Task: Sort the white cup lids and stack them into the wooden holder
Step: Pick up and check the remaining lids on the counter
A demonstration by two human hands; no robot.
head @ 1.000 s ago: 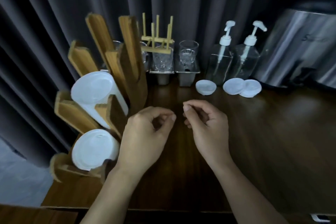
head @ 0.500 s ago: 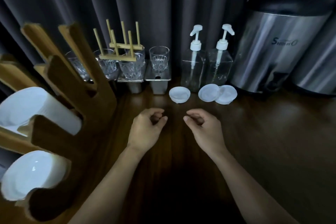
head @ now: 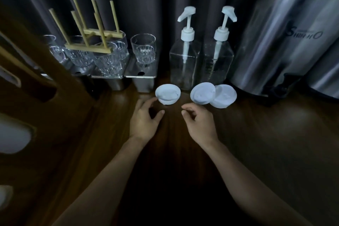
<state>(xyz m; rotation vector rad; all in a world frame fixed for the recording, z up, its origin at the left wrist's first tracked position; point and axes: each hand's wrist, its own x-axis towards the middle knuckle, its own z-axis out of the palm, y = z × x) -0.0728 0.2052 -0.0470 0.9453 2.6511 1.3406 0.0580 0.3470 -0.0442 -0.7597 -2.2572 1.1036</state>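
Reaching is judged in hand: white lids (head: 202, 93) lie just before the pump bottles (head: 184, 64), the left hand (head: 145, 121) and right hand (head: 200, 124) are held near them with fingers (head: 149, 101) loosely parted and empty, and the leftmost lid (head: 167, 94) is to be pinched by its rim next.

Two bare arms in shot. Left hand (head: 145, 123) bare, short plain nail on thumb. Right hand (head: 200, 124) bare too, same short nails. Left forearm (head: 102, 176), right forearm (head: 253, 180) uncovered right to frame edge, slim wrists, dim light
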